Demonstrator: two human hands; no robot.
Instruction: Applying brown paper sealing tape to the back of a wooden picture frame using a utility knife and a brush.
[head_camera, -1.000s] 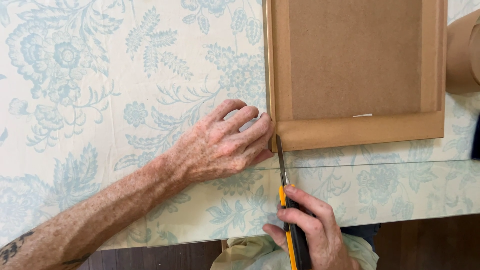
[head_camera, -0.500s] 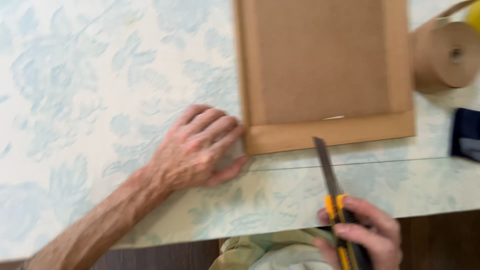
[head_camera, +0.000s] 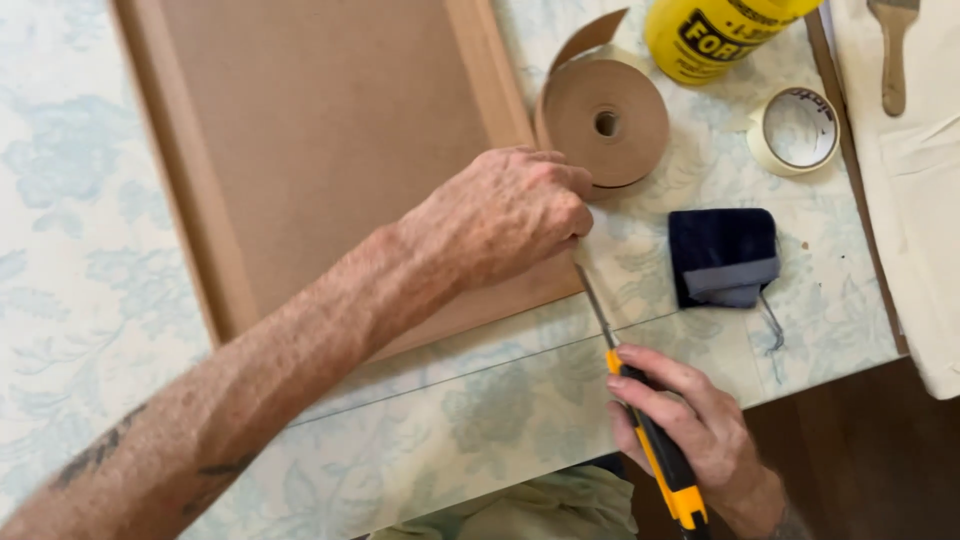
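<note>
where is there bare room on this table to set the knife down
Free: the floral tablecloth left of the brown board, and the front strip below it. Crowded: upper right, around the paper tape roll, yellow bottle, white tape ring, dark roller.

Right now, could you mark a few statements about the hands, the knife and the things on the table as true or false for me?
1. The right hand holds a yellow and black utility knife. True.
2. The left hand rests flat on the patterned tablecloth. False: it presses on the corner of the brown board.
3. A roll of brown paper tape lies beside the board. True.
4. The paintbrush lies on top of the board. False: it lies on a white cloth at the far right.
5. The knife blade is extended. True.
</note>
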